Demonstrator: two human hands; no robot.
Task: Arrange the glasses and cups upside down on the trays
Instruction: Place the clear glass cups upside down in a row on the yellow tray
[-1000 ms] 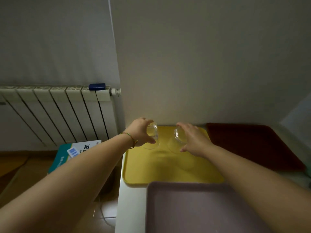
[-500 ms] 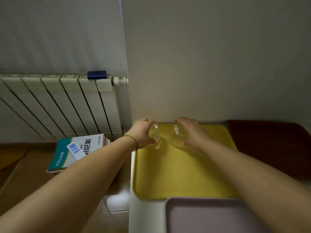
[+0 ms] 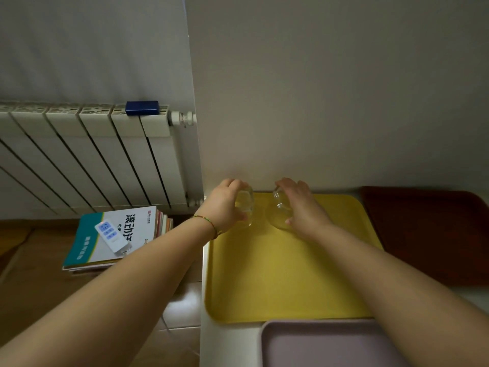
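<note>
**Two glasses going down at the yellow tray's far edge**

Nearest the camera, a mauve tray point(image 3: 330, 345) is lying just in front of the yellow tray point(image 3: 277, 274), both resting on the white table point(image 3: 227, 345); a dark red tray point(image 3: 428, 234) is sitting to the yellow tray's right. Both forearms are reaching across the yellow tray toward its far edge.

There, the left hand point(image 3: 225, 207) is wrapping its fingers point(image 3: 232, 182) around the left glass point(image 3: 244, 207), and the right hand point(image 3: 301, 210) is cupping the right glass point(image 3: 280, 210), its fingers curled over the top. Each glass is standing with its long axis roughly vertical at the tray's far left portion, the two just beside each other but apart. They appear to be mouth-down, wider rims at the tray surface, though the clear glass makes this hard to confirm, as does whether the rims are fully seated.

Risks, as I judge them: releasing before a rim is sitting flat could be tipping a glass over; the smooth tray may be letting a glass slide; and with the pair so close, a careless withdrawal could be knocking one into the other or toward the wall behind the tray. The left glass is also sitting near the tray's left rim, beyond which the floor drops away.
</note>
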